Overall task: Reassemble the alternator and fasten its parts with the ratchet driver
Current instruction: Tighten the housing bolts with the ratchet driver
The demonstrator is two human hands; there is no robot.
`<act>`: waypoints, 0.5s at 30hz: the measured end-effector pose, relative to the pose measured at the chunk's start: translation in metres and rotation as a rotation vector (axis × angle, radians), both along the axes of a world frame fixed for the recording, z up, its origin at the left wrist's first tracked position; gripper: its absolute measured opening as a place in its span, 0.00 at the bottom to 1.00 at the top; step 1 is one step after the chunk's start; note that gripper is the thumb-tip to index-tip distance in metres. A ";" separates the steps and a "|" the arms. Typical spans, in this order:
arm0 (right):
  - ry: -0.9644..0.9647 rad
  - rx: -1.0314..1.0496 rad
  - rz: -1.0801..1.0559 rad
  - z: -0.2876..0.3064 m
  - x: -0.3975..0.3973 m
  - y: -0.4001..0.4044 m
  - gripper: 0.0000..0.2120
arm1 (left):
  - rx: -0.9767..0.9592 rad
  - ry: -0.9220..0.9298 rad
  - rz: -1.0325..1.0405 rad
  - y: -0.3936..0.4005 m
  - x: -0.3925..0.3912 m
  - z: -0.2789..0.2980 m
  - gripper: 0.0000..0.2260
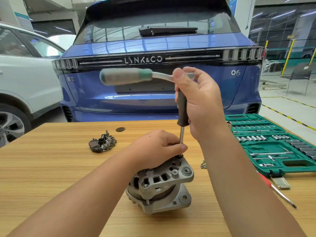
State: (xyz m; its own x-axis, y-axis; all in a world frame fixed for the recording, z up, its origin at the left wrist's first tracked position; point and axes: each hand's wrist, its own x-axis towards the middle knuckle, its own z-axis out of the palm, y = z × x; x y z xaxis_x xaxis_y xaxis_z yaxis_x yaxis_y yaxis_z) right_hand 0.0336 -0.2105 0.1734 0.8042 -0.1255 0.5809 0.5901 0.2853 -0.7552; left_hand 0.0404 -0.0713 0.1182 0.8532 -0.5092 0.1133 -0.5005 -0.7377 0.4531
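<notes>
The grey metal alternator [164, 187] stands upright on the wooden table [51, 168]. My left hand [157, 147] rests on its top, and the fingers pinch the thin steel shaft of the driver just above a bolt at the housing's rim. My right hand [200, 103] grips the dark driver handle [182, 108], which stands vertical over that bolt. A ratchet [126, 76] with a grey-green grip sits on the driver's top and sticks out to the left, blurred by motion.
A black rectifier plate [102, 143] lies on the table at the left rear, a dark round disc [120, 129] behind it. A green socket set case [273, 144] lies open at the right. Loose bolts [203, 164] and a red-handled screwdriver [277, 190] lie nearby. A blue car [153, 93] stands behind.
</notes>
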 end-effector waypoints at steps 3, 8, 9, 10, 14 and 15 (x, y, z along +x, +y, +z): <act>0.024 -0.011 -0.144 0.000 -0.003 0.003 0.15 | 0.028 -0.010 -0.013 0.001 -0.001 0.000 0.17; 0.256 0.145 0.516 0.008 -0.004 -0.018 0.13 | 0.018 -0.012 -0.006 0.003 0.000 0.000 0.15; 0.244 0.156 0.582 0.008 -0.004 -0.020 0.13 | 0.015 -0.013 -0.005 0.003 0.000 0.000 0.16; 0.216 0.149 0.605 0.007 -0.004 -0.020 0.13 | 0.013 -0.014 -0.001 0.002 0.000 0.000 0.16; -0.008 -0.072 0.378 -0.002 -0.005 -0.003 0.15 | -0.026 0.009 0.018 0.001 -0.002 0.000 0.17; -0.085 -0.127 0.293 -0.004 -0.005 0.000 0.16 | -0.055 0.017 0.000 0.002 -0.002 0.000 0.17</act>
State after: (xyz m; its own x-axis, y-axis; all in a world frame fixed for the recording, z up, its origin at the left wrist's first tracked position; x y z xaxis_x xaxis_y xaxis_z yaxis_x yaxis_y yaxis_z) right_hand 0.0288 -0.2100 0.1695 0.7436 0.1818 0.6435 0.5593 0.3584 -0.7475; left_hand 0.0386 -0.0697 0.1185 0.8554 -0.5024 0.1264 -0.4920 -0.7114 0.5019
